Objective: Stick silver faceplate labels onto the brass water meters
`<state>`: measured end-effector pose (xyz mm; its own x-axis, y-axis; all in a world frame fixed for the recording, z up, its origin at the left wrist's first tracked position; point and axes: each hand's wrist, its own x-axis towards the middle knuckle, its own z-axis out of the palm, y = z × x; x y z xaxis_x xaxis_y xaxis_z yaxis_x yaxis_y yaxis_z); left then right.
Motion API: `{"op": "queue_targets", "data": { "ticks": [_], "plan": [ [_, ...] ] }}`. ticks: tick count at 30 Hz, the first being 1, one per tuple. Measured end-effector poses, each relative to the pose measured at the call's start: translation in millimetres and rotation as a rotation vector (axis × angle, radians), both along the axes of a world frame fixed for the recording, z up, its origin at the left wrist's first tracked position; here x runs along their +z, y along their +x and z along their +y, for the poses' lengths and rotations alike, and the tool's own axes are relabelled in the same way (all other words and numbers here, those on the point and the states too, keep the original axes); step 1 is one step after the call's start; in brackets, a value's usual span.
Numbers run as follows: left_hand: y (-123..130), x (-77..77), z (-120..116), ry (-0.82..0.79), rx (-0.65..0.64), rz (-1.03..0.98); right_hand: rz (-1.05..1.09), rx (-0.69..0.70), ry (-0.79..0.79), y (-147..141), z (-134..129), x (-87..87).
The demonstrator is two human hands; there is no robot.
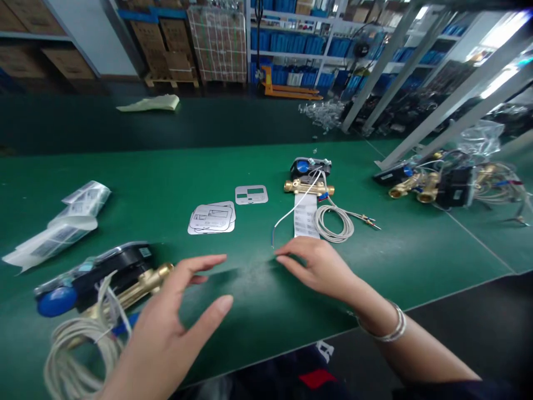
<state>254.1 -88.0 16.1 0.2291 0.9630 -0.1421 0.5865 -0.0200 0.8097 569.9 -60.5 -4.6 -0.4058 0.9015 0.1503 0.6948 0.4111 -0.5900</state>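
My left hand (170, 322) hangs over the front left of the green bench, thumb and fingers spread, holding nothing. Behind and left of it lies a black and brass meter (116, 278) with a blue cap and a coiled grey cable (75, 355). My right hand (314, 264) is near the bench surface, its thumb and forefinger close together at the tip of a thin white wire; whether they hold anything is too small to tell. Beyond it are a second meter (310, 186), a printed label strip (306, 214) and a coiled cable (333, 223).
Flat printed plates (211, 218) lie mid-bench beside a single cut-out plate (251, 194). Label strips (62, 228) rest at the left. More meters (437, 186) and cables crowd the right, near grey metal posts (458, 89). The bench's front edge runs below my hands.
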Motion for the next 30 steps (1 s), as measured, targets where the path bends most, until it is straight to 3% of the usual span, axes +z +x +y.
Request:
{"op": "queue_targets", "data": {
  "ticks": [3,6,10,13,17,21,26,30],
  "plan": [
    [64.6,10.7,14.1,-0.191,-0.166,-0.064,0.009,-0.268,-0.028,41.6,-4.0,-5.3],
    [84.2,14.3,35.8,-0.177,-0.287,0.142,0.014,-0.357,-0.089,65.7,-6.6,-11.9],
    [58.0,14.4,71.7,0.081,-0.371,0.607,0.028,-0.296,-0.117,76.9,-5.8,-22.5],
    [26.4,19.5,106.8,0.110,-0.446,0.841,0.031,-0.216,-0.062,77.7,-0.5,-23.9],
    [-2.2,25.1,164.7,0.043,-0.531,0.897,0.017,-0.091,0.006,68.9,9.0,-14.1],
    [-9.6,11.0,211.8,0.088,-0.648,0.860,0.013,0.079,0.030,44.7,14.7,-6.5],
    [-10.6,-16.2,225.3,0.240,-0.835,0.754,-0.040,0.228,0.063,-0.5,28.6,-14.6],
    [-9.9,-24.6,219.6,0.331,-0.900,0.835,-0.211,0.252,0.162,-38.4,55.5,-27.0]
  ]
}}
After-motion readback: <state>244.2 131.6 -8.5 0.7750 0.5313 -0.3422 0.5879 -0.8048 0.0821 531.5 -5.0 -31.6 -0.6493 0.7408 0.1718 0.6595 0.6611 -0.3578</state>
